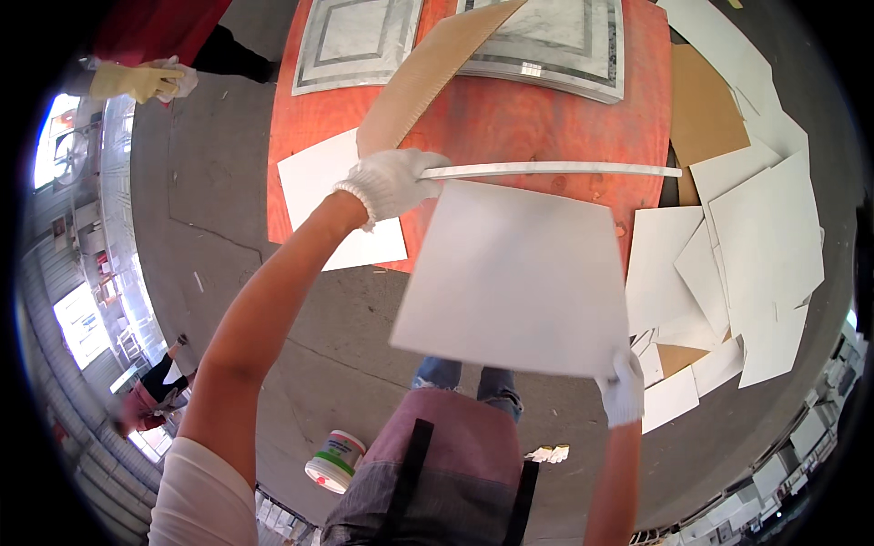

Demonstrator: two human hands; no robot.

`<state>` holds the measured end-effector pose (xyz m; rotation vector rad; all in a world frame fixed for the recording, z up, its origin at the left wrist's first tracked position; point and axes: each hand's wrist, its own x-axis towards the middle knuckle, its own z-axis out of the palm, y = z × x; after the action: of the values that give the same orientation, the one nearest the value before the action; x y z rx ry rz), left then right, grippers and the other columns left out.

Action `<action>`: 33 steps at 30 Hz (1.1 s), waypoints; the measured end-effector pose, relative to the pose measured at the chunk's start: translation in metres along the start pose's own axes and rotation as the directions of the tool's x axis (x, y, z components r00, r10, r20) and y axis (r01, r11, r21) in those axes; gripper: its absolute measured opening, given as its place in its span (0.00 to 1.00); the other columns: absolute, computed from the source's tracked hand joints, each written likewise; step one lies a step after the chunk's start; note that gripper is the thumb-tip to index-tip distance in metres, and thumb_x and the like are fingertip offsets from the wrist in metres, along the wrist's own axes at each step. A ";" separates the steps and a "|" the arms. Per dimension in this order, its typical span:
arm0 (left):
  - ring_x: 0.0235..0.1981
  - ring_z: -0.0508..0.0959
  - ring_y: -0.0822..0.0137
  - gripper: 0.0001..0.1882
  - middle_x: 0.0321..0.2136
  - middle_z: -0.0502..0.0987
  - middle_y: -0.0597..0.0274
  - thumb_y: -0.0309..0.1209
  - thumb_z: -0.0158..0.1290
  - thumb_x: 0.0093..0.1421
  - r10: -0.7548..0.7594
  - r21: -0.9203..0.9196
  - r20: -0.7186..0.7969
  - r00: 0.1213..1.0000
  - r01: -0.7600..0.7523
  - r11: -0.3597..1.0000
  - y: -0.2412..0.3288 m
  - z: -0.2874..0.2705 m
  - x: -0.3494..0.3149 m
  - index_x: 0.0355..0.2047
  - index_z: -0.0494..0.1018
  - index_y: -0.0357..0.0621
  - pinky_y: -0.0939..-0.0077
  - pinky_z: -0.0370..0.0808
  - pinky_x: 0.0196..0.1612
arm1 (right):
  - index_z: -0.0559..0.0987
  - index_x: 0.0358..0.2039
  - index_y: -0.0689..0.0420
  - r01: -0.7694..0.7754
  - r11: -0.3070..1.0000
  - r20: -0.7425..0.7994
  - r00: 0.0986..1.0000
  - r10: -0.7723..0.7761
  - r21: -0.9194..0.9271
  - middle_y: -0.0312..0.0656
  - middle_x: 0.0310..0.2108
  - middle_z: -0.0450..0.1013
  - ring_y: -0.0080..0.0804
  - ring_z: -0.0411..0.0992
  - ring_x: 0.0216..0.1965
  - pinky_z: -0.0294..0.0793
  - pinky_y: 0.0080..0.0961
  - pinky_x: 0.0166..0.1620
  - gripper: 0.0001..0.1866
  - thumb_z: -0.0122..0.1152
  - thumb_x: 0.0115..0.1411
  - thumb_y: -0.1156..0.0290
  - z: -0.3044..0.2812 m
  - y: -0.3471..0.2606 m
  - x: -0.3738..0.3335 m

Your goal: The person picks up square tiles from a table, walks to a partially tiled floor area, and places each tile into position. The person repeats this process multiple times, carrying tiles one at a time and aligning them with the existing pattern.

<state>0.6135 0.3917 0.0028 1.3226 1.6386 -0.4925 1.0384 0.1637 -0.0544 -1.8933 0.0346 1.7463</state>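
My left hand (391, 185), in a white knitted glove, is closed on the left end of a long, thin marble-patterned slab (555, 168), seen edge-on above the red table. A brown cardboard sheet (437, 73) slants up from just behind this hand; whether the fingers touch it I cannot tell. My right hand (622, 387), also gloved in white, grips the near right corner of a white flat sheet (514, 278). That sheet is held in front of the table's near edge, its far edge just below the slab. Some fingers of both hands are hidden.
Framed marble-patterned panels (546, 41) lie at the back of the red table (628, 136). Another white sheet (309, 182) lies at its left. White sheets (765, 227) are heaped on the right. A bucket (335, 460) stands on the floor. A co-worker's gloved hand (146, 82) shows upper left.
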 end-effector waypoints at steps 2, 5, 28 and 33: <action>0.42 0.76 0.60 0.19 0.43 0.76 0.59 0.45 0.47 0.60 -0.041 -0.010 0.019 0.999 0.041 0.999 0.003 -0.004 -0.003 0.49 0.73 0.56 0.65 0.71 0.48 | 0.69 0.54 0.57 0.032 0.991 -0.036 0.999 -0.027 0.132 0.36 0.48 0.71 0.26 0.70 0.48 0.76 0.26 0.45 0.19 0.54 0.64 0.66 -0.039 0.004 -0.041; 0.40 0.76 0.60 0.17 0.43 0.77 0.61 0.41 0.45 0.61 0.043 0.039 -0.070 0.997 -0.041 0.998 -0.017 0.009 0.006 0.49 0.73 0.58 0.65 0.72 0.46 | 0.69 0.55 0.57 0.046 0.922 -0.100 0.995 -0.008 0.384 0.37 0.49 0.72 0.23 0.72 0.47 0.76 0.18 0.47 0.18 0.51 0.66 0.68 -0.152 0.027 -0.092; 0.46 0.75 0.56 0.17 0.44 0.77 0.58 0.41 0.47 0.61 0.261 0.168 -0.262 0.929 -0.223 0.960 -0.029 0.041 0.006 0.49 0.73 0.54 0.64 0.72 0.48 | 0.58 0.62 0.64 0.648 0.648 -0.232 0.612 -0.756 -0.400 0.44 0.53 0.63 0.31 0.66 0.51 0.67 0.29 0.55 0.31 0.55 0.63 0.65 0.069 -0.119 0.022; 0.43 0.77 0.54 0.17 0.44 0.77 0.56 0.38 0.47 0.60 0.277 0.226 -0.267 0.923 -0.219 0.949 -0.035 0.047 -0.001 0.49 0.72 0.55 0.61 0.74 0.45 | 0.68 0.56 0.62 0.837 0.363 0.373 0.516 -0.771 -0.409 0.45 0.53 0.69 0.30 0.67 0.53 0.64 0.26 0.56 0.24 0.54 0.62 0.66 0.250 -0.182 -0.021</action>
<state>0.6009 0.3428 -0.0275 1.7945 1.6582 -0.3140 0.8766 0.4129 0.0350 -1.6287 -1.3860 1.1530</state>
